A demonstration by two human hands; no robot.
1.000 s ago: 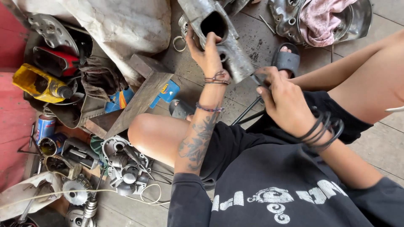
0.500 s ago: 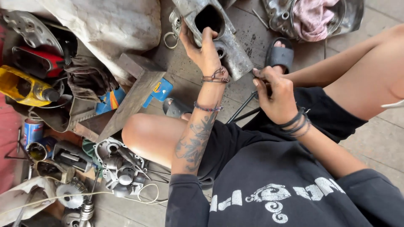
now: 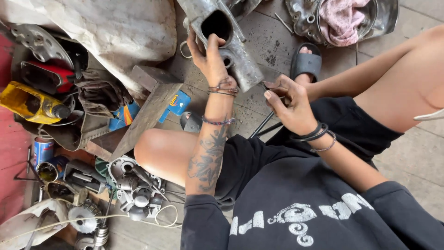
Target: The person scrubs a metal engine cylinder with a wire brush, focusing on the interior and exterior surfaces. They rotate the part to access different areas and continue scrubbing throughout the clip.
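At the top centre of the frame the left hand [image 3: 210,58] grips a grey metal engine casting [image 3: 231,46], its thumb hooked into the dark opening at the casting's end and the fingers wrapped round the side; this grip is clamped on the casting. Just right of it, the right hand [image 3: 289,104] has its fingers pinched together on a thin dark rod-like tool [image 3: 263,125], whose tip meets the casting's lower end and whose shaft runs down toward the lap. The casting slants from the top edge down toward the middle, above the concrete floor [image 3: 273,41]. In the upper right a metal bowl [image 3: 388,14] holds a pink rag [image 3: 342,21]. At the left lie a yellow bottle [image 3: 27,102], a wooden plank [image 3: 143,118] and, lower left, loose engine parts [image 3: 134,190]
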